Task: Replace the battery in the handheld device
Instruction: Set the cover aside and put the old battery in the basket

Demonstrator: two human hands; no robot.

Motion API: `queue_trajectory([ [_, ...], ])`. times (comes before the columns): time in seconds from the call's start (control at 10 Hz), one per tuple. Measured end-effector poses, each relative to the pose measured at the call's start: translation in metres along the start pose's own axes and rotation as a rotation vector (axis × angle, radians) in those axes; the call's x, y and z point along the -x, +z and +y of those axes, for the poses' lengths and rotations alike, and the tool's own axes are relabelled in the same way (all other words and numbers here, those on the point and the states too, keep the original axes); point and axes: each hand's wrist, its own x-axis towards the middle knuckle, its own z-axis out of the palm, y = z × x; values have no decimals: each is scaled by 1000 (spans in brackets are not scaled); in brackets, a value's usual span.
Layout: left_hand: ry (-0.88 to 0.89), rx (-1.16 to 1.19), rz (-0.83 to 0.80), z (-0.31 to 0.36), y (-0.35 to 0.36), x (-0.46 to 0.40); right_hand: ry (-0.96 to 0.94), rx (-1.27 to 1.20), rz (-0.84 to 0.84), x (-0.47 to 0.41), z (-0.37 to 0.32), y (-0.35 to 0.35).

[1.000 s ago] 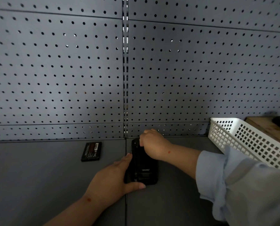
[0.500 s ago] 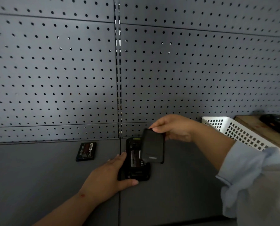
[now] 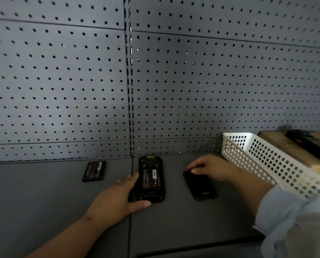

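Observation:
The black handheld device (image 3: 151, 180) lies face down on the grey shelf with its back uncovered, a labelled battery (image 3: 149, 178) sitting in its bay. My left hand (image 3: 116, 201) cups the device's left side and bottom corner. The black back cover (image 3: 200, 186) lies flat on the shelf to the right of the device. My right hand (image 3: 209, 167) rests its fingertips on the cover's far end. A second loose battery (image 3: 94, 171) lies on the shelf to the left, apart from both hands.
A white slotted plastic basket (image 3: 263, 161) stands at the right, close to my right forearm. Behind it a wooden box (image 3: 278, 141) carries another dark device (image 3: 309, 143). A grey pegboard wall (image 3: 129, 81) closes the back of the shelf.
My right hand lifted the back cover off the device, carried it to the right and laid it on the shelf. The battery in the bay is now exposed. My left hand stayed on the device.

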Motion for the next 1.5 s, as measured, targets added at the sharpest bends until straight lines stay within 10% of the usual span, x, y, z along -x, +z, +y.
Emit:
queue_trajectory([
  [0.3, 0, -6, -13, -1, 2, 0, -17, 187, -294, 24, 17, 4],
  [1.5, 63, -50, 57, 6, 2, 2, -105, 284, -77, 20, -21, 11],
])
